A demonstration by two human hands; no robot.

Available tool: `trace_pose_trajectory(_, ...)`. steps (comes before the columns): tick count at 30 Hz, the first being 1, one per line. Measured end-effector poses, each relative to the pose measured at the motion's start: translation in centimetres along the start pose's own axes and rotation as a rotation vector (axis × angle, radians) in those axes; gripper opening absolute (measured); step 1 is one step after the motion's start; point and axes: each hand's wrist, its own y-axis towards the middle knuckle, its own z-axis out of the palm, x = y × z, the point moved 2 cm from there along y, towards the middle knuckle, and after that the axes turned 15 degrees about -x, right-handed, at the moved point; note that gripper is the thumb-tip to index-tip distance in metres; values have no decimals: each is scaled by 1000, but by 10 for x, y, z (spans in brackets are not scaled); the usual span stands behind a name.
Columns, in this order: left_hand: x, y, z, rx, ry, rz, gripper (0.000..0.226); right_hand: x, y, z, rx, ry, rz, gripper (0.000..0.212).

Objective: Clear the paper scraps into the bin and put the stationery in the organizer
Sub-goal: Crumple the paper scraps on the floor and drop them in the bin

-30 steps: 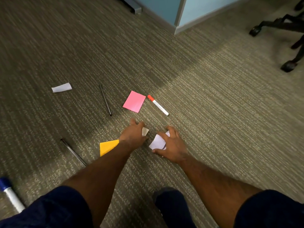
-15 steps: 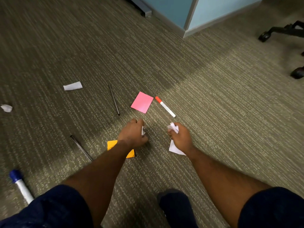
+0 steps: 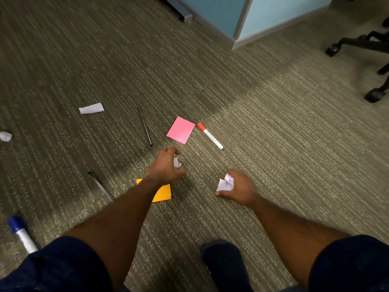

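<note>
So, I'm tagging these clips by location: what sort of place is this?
Probably an office: grey-brown commercial carpet, a light blue partition panel with a grey base, and a wheeled chair base at the far right.

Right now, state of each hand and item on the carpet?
left hand, grips crumpled scrap
right hand, grips white scrap
pink note, flat, untouched
orange note, partly hidden by left forearm
red marker, capped, lying loose
blue marker, capped, lying loose
flat scrap, lying loose
</note>
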Motion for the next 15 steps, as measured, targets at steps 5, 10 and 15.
trace_pose_trajectory(5,2,2,-5,-48,-159,-96,50,5,9,1,30,-72,-23,85)
trace_pose_trajectory(10,6,1,-13,-78,-348,-231,39,26,20,-1,67,27,17,38)
trace_pose_trajectory(15,13,1,-28,-139,-567,-364,27,81,37,1,-15,561,250,28)
